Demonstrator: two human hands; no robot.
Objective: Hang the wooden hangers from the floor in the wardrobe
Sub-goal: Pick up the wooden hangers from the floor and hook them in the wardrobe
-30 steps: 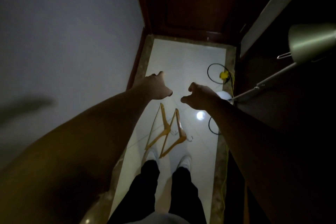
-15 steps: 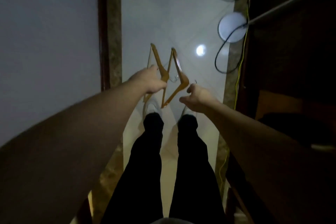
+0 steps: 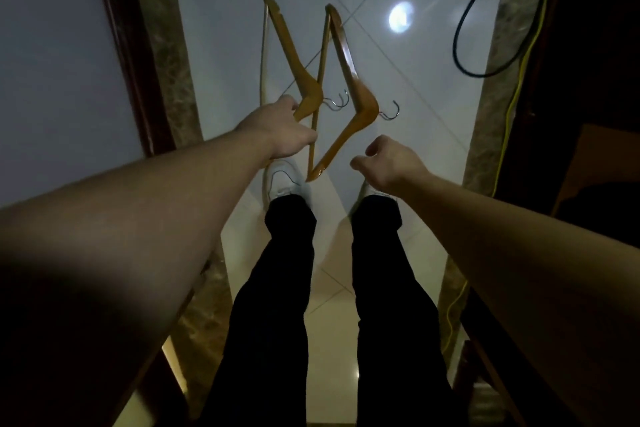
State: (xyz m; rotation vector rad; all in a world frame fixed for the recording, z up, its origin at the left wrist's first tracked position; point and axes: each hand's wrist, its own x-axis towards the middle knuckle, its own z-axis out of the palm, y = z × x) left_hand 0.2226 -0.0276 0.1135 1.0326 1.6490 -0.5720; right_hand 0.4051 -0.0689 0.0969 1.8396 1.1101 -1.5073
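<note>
Two angular wooden hangers (image 3: pixel 332 87) on glossy tile, left hand (image 3: pixel 280 130) gripping one, right hand (image 3: pixel 388 165) loosely curled, empty

Head camera looks steeply down at floor (image 3: pixel 398 87).

Pale tiled floor (image 3: pixel 398 156) — two wooden hangers (image 3: pixel 360 94) lying side by side; black cable (image 3: pixel 465 42) nearby.

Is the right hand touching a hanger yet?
Apart. In the head view, the right hand is curled with bare floor tile showing between its fingers and the nearest wooden hanger. It holds nothing.
</note>
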